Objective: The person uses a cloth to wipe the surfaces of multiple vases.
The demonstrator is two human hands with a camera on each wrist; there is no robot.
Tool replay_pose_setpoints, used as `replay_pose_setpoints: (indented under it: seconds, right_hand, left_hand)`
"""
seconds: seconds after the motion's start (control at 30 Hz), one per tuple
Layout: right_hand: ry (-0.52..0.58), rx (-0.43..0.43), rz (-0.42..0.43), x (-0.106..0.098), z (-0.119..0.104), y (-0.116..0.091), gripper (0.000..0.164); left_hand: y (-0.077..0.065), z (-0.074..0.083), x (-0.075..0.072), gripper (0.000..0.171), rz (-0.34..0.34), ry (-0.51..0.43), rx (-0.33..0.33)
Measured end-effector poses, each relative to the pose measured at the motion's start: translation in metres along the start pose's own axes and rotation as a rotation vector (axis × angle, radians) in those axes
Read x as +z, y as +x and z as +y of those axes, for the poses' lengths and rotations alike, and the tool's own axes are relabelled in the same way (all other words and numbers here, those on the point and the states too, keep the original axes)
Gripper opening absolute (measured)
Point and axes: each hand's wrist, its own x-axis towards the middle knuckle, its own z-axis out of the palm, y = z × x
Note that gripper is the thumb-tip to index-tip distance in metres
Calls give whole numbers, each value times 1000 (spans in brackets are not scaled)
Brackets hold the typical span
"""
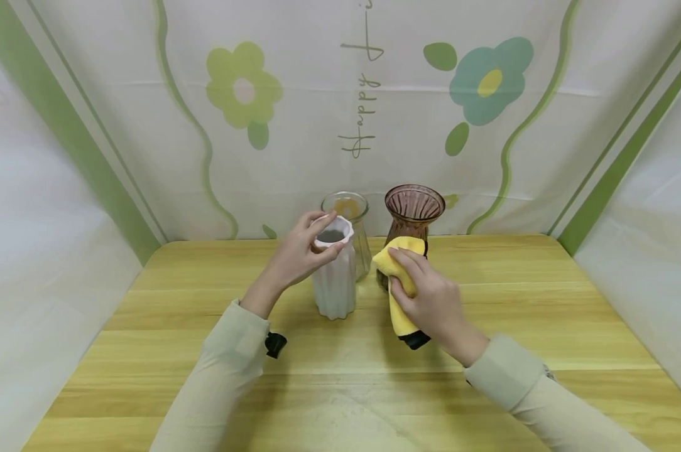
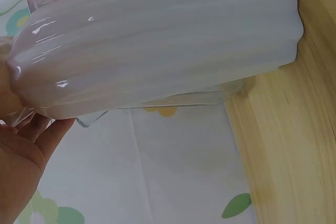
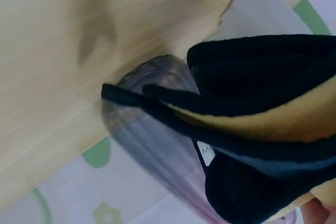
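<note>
A white fluted vase [image 1: 336, 289] stands upright on the table. My left hand [image 1: 296, 254] grips it at the mouth, with fingers on the far rim and thumb on the near side. In the left wrist view the vase [image 2: 157, 45] fills the upper half, its glossy ribbed side toward the camera. My right hand [image 1: 433, 298] holds a bunched yellow cloth [image 1: 404, 317] with dark edging, in front of a purple-tinted glass vase [image 1: 414, 204]. In the right wrist view the folded cloth [image 3: 278, 124] hides part of that glass vase [image 3: 152, 140].
A clear glass vase [image 1: 363, 251] stands just behind the white one, partly hidden by it. The wooden table [image 1: 205, 301] ends at a flower-printed fabric backdrop [image 1: 306, 125], with white fabric sides left and right.
</note>
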Motion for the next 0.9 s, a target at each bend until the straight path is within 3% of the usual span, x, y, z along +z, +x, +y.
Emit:
replay_pose_setpoints:
  seconds: [0.43, 0.8, 0.9]
  right_hand:
    - [82, 40, 12, 22, -21, 19, 46]
    - [153, 85, -55, 41, -23, 12, 52]
    - [156, 83, -69, 46, -23, 8, 45]
  left_hand:
    - [-3, -2, 1, 58, 8, 15, 59]
    - [-3, -1, 2, 58, -15, -15, 57]
    - [-3, 0, 2, 58, -22, -26, 51]
